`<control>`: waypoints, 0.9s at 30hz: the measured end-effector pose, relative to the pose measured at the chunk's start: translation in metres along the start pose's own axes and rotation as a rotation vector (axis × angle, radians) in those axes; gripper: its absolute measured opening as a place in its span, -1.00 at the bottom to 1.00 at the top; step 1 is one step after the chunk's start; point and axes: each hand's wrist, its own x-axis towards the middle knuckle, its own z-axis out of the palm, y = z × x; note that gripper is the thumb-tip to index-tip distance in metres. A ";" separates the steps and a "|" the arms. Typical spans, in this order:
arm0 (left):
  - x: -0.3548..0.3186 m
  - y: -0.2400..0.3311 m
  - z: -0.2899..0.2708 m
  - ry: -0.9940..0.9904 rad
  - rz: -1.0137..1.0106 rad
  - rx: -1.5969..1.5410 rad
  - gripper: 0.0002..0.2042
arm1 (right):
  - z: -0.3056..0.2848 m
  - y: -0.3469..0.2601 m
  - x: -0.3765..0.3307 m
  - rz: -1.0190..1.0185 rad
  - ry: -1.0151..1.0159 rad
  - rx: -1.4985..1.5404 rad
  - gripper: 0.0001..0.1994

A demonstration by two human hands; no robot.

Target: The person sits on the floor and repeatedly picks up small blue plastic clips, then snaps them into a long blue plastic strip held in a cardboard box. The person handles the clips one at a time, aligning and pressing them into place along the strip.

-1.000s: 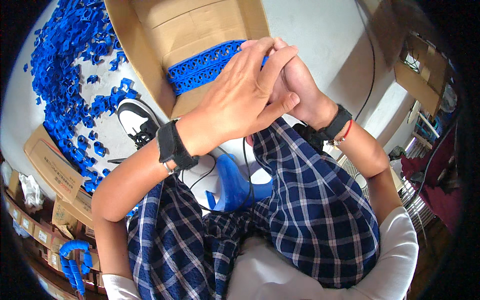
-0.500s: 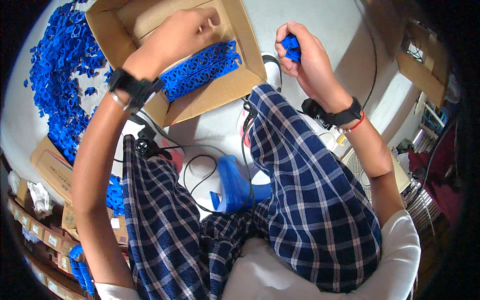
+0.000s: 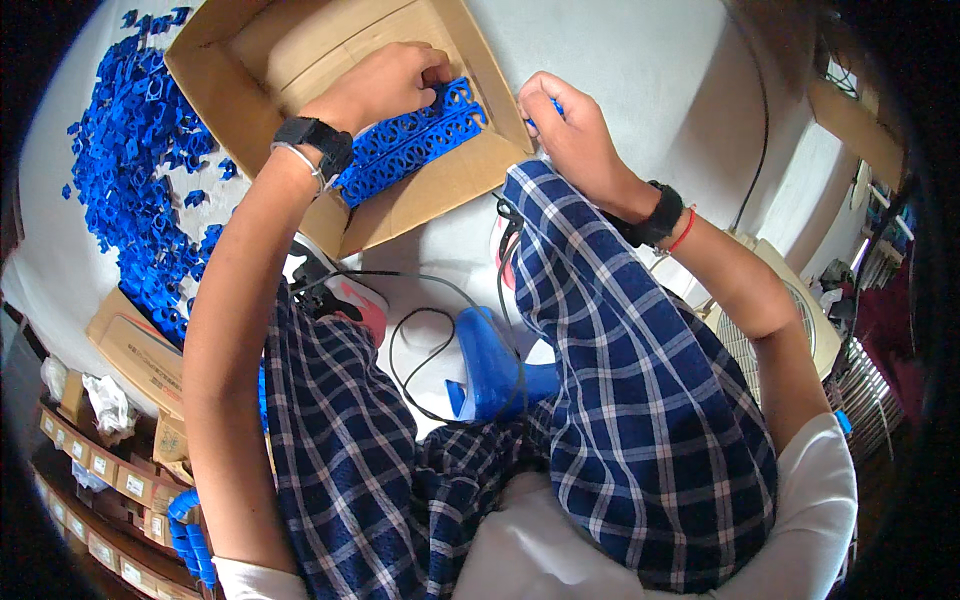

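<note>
An open cardboard box lies on the white floor in front of my knees. Inside it runs a row of blue plastic clips, packed side by side. My left hand reaches into the box and its fingertips press on the far end of that row. My right hand hovers at the box's right corner with its fingers closed around a small blue clip, mostly hidden by the fingers. Both wrists wear black bands.
A big heap of loose blue clips covers the floor at the left. A black cable loops between my legs beside a blue stool. Cardboard boxes and shelves stand lower left, a white fan at the right.
My hands, clasped together a second ago, have separated. The left hand went into the box onto the clip row; the right hand came down to the box's right corner with a clip.
</note>
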 end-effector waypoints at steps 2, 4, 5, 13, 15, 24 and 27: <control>0.000 0.002 0.001 0.017 -0.010 -0.007 -0.71 | -0.001 0.003 0.002 -0.044 -0.002 -0.035 -0.72; 0.000 0.002 0.002 0.024 -0.012 -0.002 -0.71 | -0.001 0.005 0.003 -0.061 -0.012 -0.077 -0.72; 0.000 0.002 0.003 0.023 -0.009 0.005 -0.71 | -0.001 0.005 0.003 -0.055 -0.016 -0.081 -0.72; -0.005 -0.010 0.003 0.011 -0.138 -0.225 -0.71 | 0.000 0.009 0.004 -0.081 -0.009 -0.151 -0.72; -0.006 -0.012 0.004 0.007 -0.168 -0.258 -0.71 | 0.000 0.011 0.004 -0.083 -0.010 -0.168 -0.71; -0.006 -0.019 0.009 -0.001 -0.146 -0.283 -0.75 | 0.000 0.014 0.005 -0.102 -0.011 -0.197 -0.72; -0.007 -0.017 0.005 -0.063 -0.126 -0.234 -0.73 | 0.000 0.014 0.005 -0.083 -0.018 -0.191 -0.72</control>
